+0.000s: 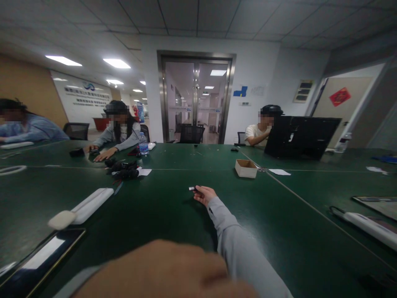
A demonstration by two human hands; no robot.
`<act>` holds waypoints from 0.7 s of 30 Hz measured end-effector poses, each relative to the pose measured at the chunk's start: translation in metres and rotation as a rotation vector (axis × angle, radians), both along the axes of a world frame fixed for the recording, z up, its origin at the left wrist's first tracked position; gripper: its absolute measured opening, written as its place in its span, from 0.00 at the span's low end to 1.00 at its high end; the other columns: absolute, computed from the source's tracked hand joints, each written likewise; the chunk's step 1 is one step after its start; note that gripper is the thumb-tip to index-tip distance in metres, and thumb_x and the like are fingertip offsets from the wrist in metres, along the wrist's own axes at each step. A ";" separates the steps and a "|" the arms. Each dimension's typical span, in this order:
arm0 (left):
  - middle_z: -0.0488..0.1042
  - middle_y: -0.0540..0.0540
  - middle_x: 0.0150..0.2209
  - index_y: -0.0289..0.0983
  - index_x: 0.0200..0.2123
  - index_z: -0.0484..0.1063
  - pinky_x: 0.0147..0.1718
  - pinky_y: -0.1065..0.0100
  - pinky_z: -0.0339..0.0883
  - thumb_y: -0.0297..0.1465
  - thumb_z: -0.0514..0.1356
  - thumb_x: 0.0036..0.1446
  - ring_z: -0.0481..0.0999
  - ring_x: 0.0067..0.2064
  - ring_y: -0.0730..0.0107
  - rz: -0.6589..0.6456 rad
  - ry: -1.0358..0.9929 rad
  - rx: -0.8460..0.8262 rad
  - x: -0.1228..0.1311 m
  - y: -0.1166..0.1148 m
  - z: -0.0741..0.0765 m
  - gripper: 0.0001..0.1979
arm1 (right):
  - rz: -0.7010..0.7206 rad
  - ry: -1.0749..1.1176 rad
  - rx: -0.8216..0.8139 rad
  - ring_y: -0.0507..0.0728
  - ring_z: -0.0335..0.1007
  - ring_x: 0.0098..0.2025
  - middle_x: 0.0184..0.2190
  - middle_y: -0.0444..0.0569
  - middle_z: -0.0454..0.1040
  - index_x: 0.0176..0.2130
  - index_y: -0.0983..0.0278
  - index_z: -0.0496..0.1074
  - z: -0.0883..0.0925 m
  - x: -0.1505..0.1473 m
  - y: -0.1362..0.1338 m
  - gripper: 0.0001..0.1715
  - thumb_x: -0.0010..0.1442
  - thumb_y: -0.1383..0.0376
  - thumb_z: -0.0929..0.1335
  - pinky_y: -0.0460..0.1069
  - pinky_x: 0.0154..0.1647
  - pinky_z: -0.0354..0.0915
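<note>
In front of me, just over the green table (173,219), my right hand (205,194) is closed in a pinch. Between its fingertips is a small black USB stick (191,188) whose silver metal end points left. Very near the camera, at the bottom of the view, my left hand (167,273) looms large and blurred. Its fingers are not clear enough to show whether it is open or closed, or whether it holds anything.
A small open box (246,169) stands beyond my right hand. Left are black cables (124,169), a water bottle (143,145), a white power strip (93,205) and a phone-like device (43,258). A monitor (300,136) stands right. Several people sit around the table.
</note>
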State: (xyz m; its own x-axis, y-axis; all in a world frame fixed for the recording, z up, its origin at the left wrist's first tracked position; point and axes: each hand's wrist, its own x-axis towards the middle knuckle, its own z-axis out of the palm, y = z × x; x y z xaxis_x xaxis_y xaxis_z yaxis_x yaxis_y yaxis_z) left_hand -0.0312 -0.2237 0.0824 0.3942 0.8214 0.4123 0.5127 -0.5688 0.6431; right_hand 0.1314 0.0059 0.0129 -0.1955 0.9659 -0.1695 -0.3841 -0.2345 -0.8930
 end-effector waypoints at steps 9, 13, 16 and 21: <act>0.71 0.37 0.33 0.35 0.33 0.67 0.34 0.62 0.59 0.45 0.61 0.31 0.69 0.38 0.52 0.580 0.059 -0.318 0.032 0.199 -0.004 0.25 | 0.007 -0.043 0.030 0.48 0.62 0.14 0.13 0.44 0.67 0.23 0.69 0.65 -0.009 -0.015 0.015 0.07 0.48 0.68 0.67 0.44 0.16 0.66; 0.72 0.41 0.32 0.37 0.38 0.65 0.29 0.65 0.61 0.48 0.41 0.51 0.71 0.30 0.63 0.361 -0.035 -0.501 0.035 0.224 -0.058 0.25 | -0.002 -0.045 0.059 0.48 0.62 0.14 0.13 0.43 0.66 0.22 0.69 0.64 -0.011 -0.017 0.016 0.09 0.46 0.68 0.68 0.44 0.15 0.66; 0.72 0.44 0.33 0.38 0.33 0.68 0.33 0.67 0.60 0.42 0.40 0.54 0.71 0.33 0.65 0.479 -0.137 -0.311 0.038 0.229 -0.080 0.21 | 0.017 -0.059 0.091 0.48 0.63 0.14 0.13 0.43 0.66 0.22 0.69 0.63 -0.014 -0.017 0.015 0.09 0.45 0.69 0.69 0.44 0.15 0.65; 0.70 0.49 0.29 0.40 0.36 0.65 0.32 0.70 0.61 0.35 0.47 0.52 0.69 0.30 0.72 0.480 -0.369 -0.177 0.034 0.236 -0.095 0.12 | 0.083 -0.030 0.097 0.48 0.63 0.15 0.14 0.44 0.67 0.26 0.70 0.64 -0.016 -0.015 0.015 0.07 0.46 0.70 0.69 0.45 0.16 0.66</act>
State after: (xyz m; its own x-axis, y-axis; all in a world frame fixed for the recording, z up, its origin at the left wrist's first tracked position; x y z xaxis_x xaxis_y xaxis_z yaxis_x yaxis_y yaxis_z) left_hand 0.0025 0.0125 -0.0130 -0.1773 0.9397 0.2924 0.4105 -0.1994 0.8898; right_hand 0.1162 0.0211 -0.0033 -0.2714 0.9589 -0.0829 -0.3395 -0.1760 -0.9240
